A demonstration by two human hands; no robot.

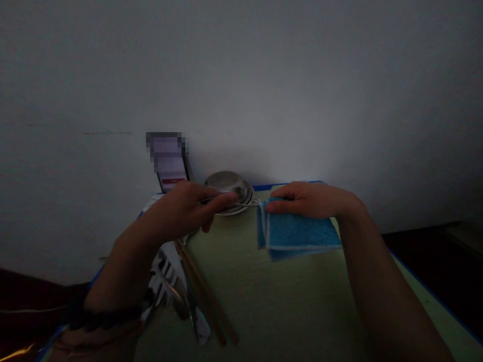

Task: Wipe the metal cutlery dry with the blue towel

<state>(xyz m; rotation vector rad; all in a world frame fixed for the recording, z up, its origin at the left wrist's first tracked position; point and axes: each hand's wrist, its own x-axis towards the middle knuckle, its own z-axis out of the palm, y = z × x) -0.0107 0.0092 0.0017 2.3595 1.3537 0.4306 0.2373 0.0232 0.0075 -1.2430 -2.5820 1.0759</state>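
Nearest my camera, cutlery [177,296] lay at ten o'clock, chopsticks [207,294] at eleven. At one, I saw the right hand [302,199] clasping a folded blue cloth [302,231]; toward twelve, the left hand [196,207] pinched a thin stem [247,204] reaching the cloth. Beyond, a metal bowl [227,181] sat at twelve, a phone [171,168] at eleven.

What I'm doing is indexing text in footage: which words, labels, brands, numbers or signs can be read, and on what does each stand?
No text can be read anywhere.
Phone: the screen is pixelated and blurred, so any writing there is unreadable.
Blue cloth, metal bowl and chopsticks: no lettering can be made out.
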